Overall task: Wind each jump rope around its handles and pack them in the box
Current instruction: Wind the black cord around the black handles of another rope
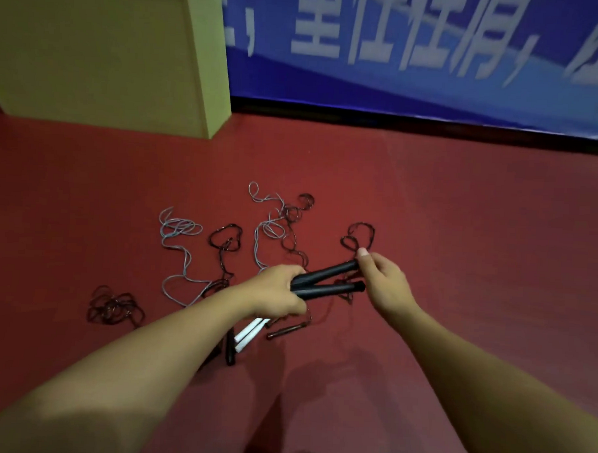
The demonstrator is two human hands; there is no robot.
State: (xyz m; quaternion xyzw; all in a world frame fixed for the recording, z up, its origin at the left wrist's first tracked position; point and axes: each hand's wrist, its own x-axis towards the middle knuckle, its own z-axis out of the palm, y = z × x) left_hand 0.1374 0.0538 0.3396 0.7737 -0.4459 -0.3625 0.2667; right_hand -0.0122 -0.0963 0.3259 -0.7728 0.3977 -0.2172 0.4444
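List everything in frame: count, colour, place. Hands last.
held handles: two, black, side by side above the floor, between the hands
white handles: two, white, on the floor under the left forearm
loose dark handles: several, black, on the floor by the white ones; exact count unclear
ropes: several, grey and dark, loose and tangled on the floor; none wound
box: one, tan cardboard, far left on the floor by the wall
banner: one, blue with white characters, on the wall
floor: red
left hand: grips the near ends of the held handles
right hand: pinches their far ends
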